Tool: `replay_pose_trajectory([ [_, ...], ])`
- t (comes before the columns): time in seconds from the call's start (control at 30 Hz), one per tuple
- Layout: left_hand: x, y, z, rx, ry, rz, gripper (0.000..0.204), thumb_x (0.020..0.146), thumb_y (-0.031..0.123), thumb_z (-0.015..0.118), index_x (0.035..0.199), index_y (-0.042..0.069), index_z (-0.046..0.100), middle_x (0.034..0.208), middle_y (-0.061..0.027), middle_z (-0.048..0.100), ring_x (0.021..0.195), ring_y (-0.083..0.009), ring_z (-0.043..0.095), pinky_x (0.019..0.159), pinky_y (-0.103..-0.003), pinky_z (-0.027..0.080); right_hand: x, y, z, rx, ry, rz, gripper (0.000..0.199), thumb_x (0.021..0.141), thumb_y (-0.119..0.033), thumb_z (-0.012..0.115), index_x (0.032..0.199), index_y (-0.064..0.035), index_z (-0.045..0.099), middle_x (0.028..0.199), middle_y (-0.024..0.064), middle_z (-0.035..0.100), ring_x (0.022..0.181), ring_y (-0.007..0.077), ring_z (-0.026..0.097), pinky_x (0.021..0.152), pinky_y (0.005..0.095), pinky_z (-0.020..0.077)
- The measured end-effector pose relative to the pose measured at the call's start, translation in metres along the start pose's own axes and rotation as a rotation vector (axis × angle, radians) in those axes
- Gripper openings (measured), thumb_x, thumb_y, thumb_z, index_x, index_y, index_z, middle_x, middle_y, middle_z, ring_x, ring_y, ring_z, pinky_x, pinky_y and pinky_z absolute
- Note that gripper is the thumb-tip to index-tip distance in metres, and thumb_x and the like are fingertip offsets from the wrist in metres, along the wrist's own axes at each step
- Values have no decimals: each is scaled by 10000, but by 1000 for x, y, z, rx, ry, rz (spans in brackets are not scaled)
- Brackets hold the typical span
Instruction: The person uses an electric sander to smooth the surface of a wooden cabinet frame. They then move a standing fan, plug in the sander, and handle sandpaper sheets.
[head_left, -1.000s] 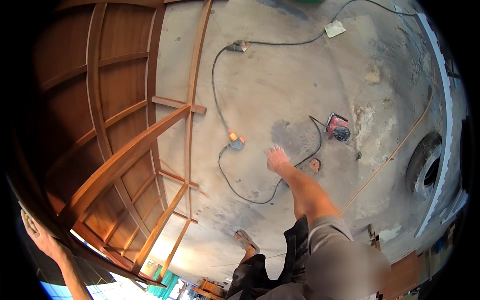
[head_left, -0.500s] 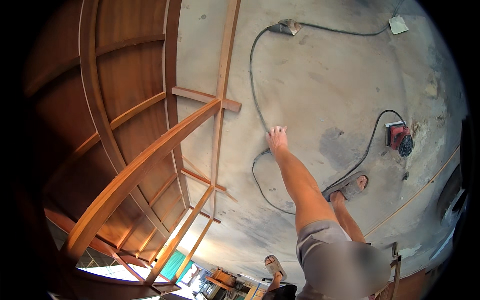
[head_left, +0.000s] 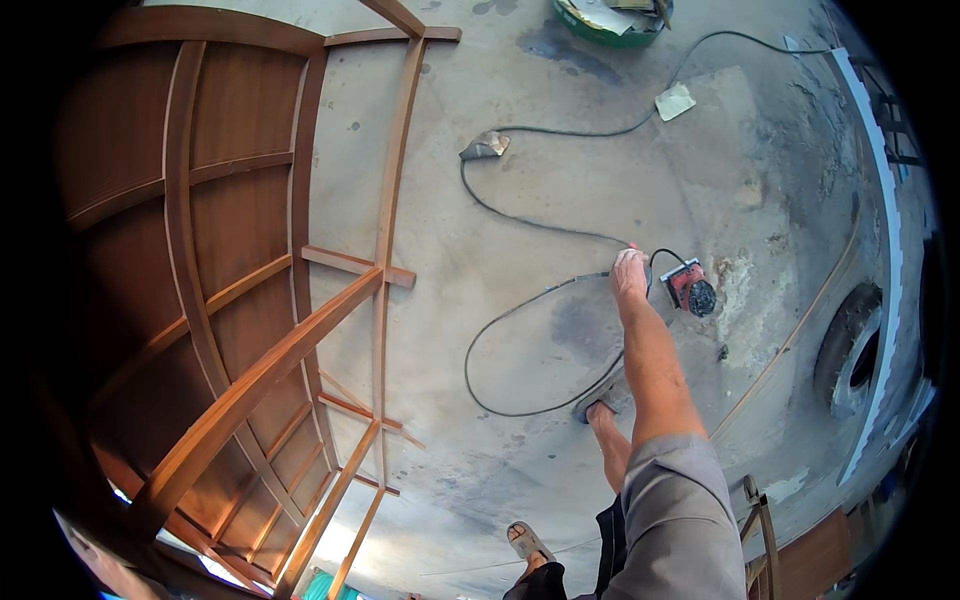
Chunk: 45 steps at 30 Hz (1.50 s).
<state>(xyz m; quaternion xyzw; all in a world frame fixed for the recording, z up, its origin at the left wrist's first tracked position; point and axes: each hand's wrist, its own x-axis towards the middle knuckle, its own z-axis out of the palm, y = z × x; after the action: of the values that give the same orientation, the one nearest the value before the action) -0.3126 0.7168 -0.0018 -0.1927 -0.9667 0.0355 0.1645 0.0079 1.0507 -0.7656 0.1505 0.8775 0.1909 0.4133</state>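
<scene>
On a stained grey concrete floor [head_left: 560, 130], one wooden frame [head_left: 250, 300] fills the frame's left, while the right hand [head_left: 630, 272], fingers together and empty, hangs centre-right beside one red power tool [head_left: 690, 290] and its single black cable [head_left: 520, 330].

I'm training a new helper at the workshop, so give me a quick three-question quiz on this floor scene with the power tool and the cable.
1. True or false: the right hand is gripping the red power tool.
2. Which lies nearest the right hand? A) the tyre B) the red power tool C) the green tub
3. What stands along the left side of the view?

Key:
1. False. The hand is apart from the tool, stretched out with nothing in it.
2. B. The black cable also passes close by the hand.
3. A reddish-brown wooden frame of panels and rails, standing on the concrete floor.
</scene>
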Motion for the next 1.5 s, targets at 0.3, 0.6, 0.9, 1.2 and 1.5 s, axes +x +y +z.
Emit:
replay_pose_trajectory([
  [0.3, -6, -18, 19, -275, 195, -81, 500, 1032, 140, 442, 1468, -53, 293, 1505, -178, 382, 1384, -289, 373, 1152, -392, 262, -301, 45, 40, 899, -263, -140, 231, 857, -208, 576, 997, -98, 723, 1056, 147, 699, 1006, 314, 679, 821, 425, 558],
  [0.6, -1, -2, 41, -374, 477, -66, 545, 974, 2, 437, 1490, -20, 263, 1510, -226, 354, 1396, -351, 352, 1164, -415, 275, -588, 129, 31, 1426, -601, -180, 383, 775, -276, 533, 1042, -67, 710, 1052, 234, 680, 991, 404, 649, 859, 458, 522],
  [0.9, 20, -22, 68, -414, 591, -236, 614, 985, 191, 516, 1498, -14, 248, 1505, -263, 334, 1385, -384, 357, 1143, -444, 313, -710, 173, 41, 1722, -502, 366, 364, 801, -277, 543, 1068, -110, 725, 1067, 175, 699, 1000, 356, 654, 874, 423, 517],
  [1.2, 29, -20, 81, -241, 616, -286, 673, 996, 354, 527, 1501, -6, 266, 1485, -265, 377, 1356, -389, 402, 1110, -433, 347, -579, 279, 41, 1810, -310, 560, 308, 803, -256, 531, 906, -25, 705, 905, 208, 699, 843, 362, 676, 762, 438, 519],
  [1.5, 117, 98, -33, -448, 792, -211, 572, 973, 209, 552, 1449, -28, 344, 1431, -246, 449, 1306, -356, 462, 1077, -425, 394, -365, 528, -16, 2090, -294, 701, 330, 911, -173, 488, 1128, 3, 665, 954, 150, 701, 826, 228, 697, 712, 362, 604],
])
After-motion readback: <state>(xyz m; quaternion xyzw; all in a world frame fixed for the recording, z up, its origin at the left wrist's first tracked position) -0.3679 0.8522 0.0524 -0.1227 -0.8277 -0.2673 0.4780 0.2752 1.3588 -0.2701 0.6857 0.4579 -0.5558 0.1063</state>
